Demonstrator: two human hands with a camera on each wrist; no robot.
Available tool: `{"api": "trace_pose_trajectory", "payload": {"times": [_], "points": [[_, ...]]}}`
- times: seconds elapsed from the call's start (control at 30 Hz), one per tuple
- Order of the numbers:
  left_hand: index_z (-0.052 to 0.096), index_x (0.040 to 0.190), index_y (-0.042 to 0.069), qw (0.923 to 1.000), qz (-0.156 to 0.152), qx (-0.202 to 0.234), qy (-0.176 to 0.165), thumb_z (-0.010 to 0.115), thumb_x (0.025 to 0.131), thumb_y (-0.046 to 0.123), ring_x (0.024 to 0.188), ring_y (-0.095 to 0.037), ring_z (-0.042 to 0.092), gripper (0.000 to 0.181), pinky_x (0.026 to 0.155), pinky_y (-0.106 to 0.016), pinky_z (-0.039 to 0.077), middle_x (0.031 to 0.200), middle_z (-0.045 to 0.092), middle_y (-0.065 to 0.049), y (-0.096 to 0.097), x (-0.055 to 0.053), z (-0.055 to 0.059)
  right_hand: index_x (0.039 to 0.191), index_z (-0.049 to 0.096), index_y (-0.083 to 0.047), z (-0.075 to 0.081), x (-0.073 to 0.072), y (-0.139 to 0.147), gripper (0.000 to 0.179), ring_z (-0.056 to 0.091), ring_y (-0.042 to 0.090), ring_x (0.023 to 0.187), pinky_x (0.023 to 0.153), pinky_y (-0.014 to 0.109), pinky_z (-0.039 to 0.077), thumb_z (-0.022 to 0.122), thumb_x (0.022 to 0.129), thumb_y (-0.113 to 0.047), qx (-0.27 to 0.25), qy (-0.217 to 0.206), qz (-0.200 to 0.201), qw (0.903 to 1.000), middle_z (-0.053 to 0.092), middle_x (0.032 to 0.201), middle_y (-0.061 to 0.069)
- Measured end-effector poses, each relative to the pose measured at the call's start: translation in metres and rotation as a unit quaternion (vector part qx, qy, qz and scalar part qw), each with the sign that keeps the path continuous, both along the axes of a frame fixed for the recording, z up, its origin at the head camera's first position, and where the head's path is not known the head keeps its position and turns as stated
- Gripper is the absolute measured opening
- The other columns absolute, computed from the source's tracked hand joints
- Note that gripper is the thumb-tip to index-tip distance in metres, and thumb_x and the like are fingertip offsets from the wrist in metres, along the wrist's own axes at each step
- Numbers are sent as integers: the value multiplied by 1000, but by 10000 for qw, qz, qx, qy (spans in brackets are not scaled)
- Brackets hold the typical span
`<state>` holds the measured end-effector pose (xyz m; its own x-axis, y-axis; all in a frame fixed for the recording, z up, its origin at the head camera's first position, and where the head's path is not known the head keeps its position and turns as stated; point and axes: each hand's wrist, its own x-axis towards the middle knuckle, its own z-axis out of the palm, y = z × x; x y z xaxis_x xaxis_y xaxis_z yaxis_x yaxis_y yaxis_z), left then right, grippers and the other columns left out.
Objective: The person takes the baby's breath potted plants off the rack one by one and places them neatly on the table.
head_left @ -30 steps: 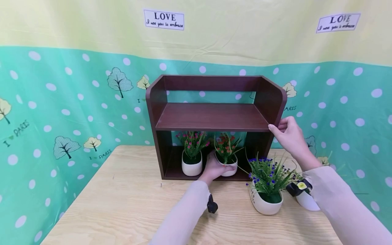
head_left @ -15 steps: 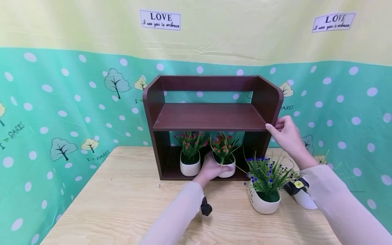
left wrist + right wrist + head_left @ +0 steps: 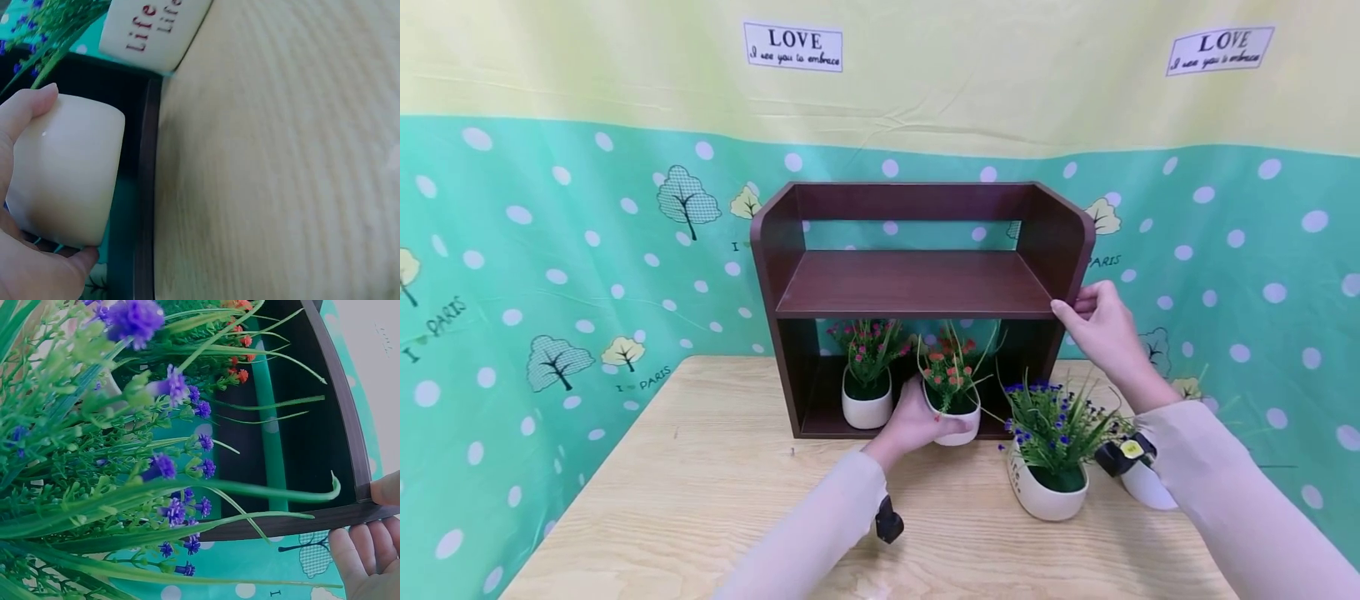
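My left hand [image 3: 916, 425] grips the white pot of an artificial plant with orange-red flowers [image 3: 951, 375]. It stands at the front of the lower compartment of a dark brown two-tier shelf [image 3: 917, 283], overlapping the front edge in the head view. In the left wrist view, thumb and fingers wrap the smooth white pot [image 3: 72, 169]. My right hand [image 3: 1105, 333] pinches the shelf's right side panel, thumb in front at upper-board height, fingers behind. Left of the held pot, a pink-flowered potted plant [image 3: 867, 408] sits in the same compartment.
A potted plant with blue-purple flowers [image 3: 1052, 500] stands on the wooden table [image 3: 700, 500], in front of the shelf's right side. Another white pot [image 3: 1148, 487] is partly hidden behind my right wrist. A patterned green and yellow curtain [image 3: 610, 200] hangs behind.
The orange-red plant has come slightly forward, toward the compartment's front edge, with my left hand around its pot. My left forearm has swung left. The right hand keeps its hold on the shelf.
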<state>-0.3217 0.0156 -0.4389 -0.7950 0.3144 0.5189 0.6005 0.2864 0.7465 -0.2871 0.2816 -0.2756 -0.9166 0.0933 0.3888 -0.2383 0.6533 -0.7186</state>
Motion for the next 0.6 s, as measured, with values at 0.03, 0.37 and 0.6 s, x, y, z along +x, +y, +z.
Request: {"api": "trace_pose_trajectory", "payload": {"times": [0.03, 0.37, 0.6], "points": [[54, 131, 10, 10000, -29, -53, -22, 95, 63, 23, 111, -16, 60, 81, 99, -29, 45, 120, 64, -5, 0, 3, 0, 127, 38, 6, 0, 0, 0, 58, 56, 32, 103, 71, 21, 46, 56, 101, -43, -4, -2, -1, 10000, 51, 117, 21], [41, 143, 9, 9949, 36, -472, -889, 95, 64, 33, 121, -20, 46, 98, 105, -37, 40, 134, 47, -9, -1, 20, 0, 126, 38, 5, -2, 1, 1, 57, 55, 30, 101, 70, 19, 46, 55, 101, -43, -38, 36, -34, 10000, 50, 116, 20], [47, 139, 9, 9972, -341, -224, -625, 94, 65, 28, 119, -20, 50, 89, 104, -39, 41, 130, 54, -7, -11, 30, -2, 126, 38, 6, -3, -1, 0, 59, 54, 31, 102, 68, 18, 45, 56, 100, -43, -86, 85, -13, 9999, 50, 117, 20]]}}
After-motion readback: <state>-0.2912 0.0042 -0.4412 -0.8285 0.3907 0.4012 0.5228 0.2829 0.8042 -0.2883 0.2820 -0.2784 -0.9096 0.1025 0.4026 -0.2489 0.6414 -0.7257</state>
